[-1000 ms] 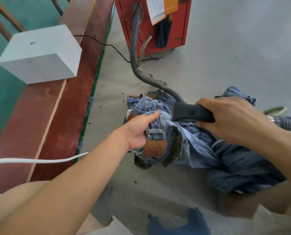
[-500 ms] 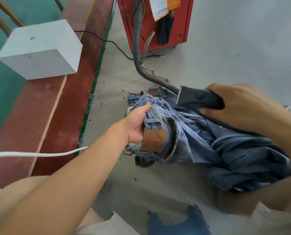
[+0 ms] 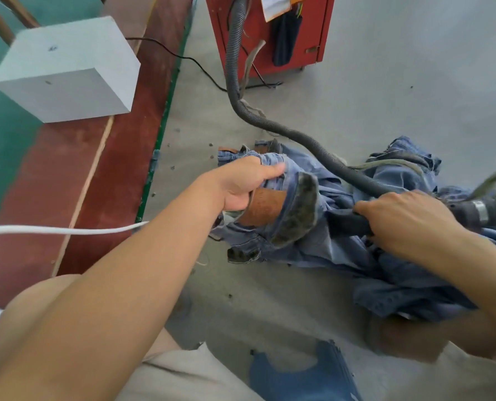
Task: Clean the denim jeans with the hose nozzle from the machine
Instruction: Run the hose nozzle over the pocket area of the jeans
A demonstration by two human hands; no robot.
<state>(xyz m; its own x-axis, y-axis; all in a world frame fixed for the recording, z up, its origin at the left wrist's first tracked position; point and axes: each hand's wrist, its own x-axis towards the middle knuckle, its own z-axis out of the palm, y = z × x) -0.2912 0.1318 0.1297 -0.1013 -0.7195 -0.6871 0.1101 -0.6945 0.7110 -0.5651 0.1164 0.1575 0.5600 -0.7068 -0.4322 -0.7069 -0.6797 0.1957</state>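
Left hand (image 3: 242, 185) grips denim jeans (image 3: 322, 227) at waistband; right hand (image 3: 406, 221) holds hose nozzle (image 3: 346, 224) flat on denim, legs trailing rightward.

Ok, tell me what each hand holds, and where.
Left hand grips the jeans at the waistband; right hand grips the black nozzle around its body.
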